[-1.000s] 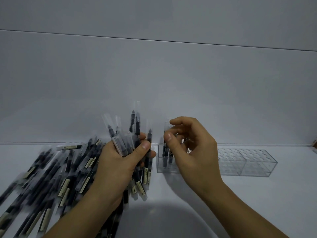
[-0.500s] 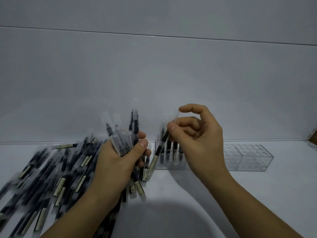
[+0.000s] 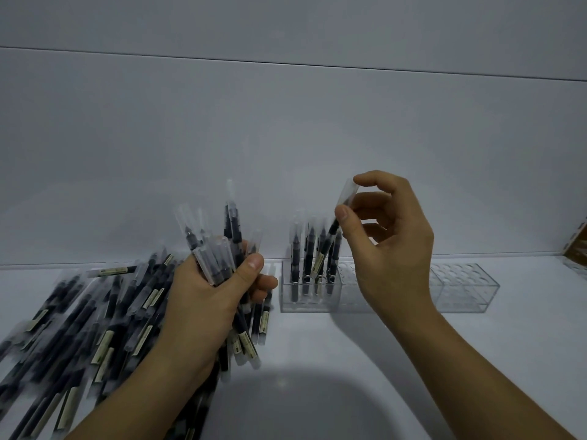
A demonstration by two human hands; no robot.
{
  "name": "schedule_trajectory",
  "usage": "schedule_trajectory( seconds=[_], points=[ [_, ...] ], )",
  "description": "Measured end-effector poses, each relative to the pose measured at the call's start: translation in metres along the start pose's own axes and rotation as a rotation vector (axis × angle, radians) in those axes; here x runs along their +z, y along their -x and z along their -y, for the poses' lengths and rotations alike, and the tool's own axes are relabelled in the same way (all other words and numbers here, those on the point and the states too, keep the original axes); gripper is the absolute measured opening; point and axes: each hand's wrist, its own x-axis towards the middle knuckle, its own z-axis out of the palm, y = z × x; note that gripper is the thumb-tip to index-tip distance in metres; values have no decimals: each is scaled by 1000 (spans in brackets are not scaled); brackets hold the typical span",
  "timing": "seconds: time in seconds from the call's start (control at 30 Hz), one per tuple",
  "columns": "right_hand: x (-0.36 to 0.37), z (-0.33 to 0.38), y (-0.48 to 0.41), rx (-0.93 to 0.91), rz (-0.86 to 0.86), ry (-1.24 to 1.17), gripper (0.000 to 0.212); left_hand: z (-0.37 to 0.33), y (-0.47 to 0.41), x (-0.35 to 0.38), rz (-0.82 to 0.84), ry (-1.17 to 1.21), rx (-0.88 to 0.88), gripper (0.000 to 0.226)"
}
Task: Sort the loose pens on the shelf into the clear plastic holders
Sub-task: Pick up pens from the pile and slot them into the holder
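Observation:
My left hand (image 3: 209,296) grips a bundle of black pens (image 3: 219,246) with clear caps, tips pointing up. My right hand (image 3: 387,246) pinches one pen (image 3: 333,231) near its clear cap between thumb and fingers. That pen tilts down to the left, with its lower end among the pens standing in the clear plastic holder (image 3: 317,304). Several pens (image 3: 297,258) stand upright in the holder's left end. A big pile of loose pens (image 3: 95,315) lies on the white shelf to the left, partly hidden by my left arm.
A second clear holder (image 3: 463,290) with round holes adjoins the first on the right, with no pens in it. The grey back wall rises just behind the holders. A brown box edge (image 3: 576,246) shows at the far right. My shadow falls on the shelf's front.
My right hand took one pen from the bundle and carried it right and up over the holder. The pen now tilts into the holder's left end. My left hand stayed put.

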Motion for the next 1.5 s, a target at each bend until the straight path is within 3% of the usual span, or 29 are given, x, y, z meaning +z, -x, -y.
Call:
schedule_trajectory(
  seconds=[0.6,1.3,1.5],
  points=[
    [11,-10,13,-87,162,190,29,-2,1,1,16,14,10,22],
    [16,-16,18,-148,164,443,32,0,1,1,0,26,-3,10],
    [17,-5,20,-120,164,285,22,0,1,1,10,17,-1,13]
  ],
)
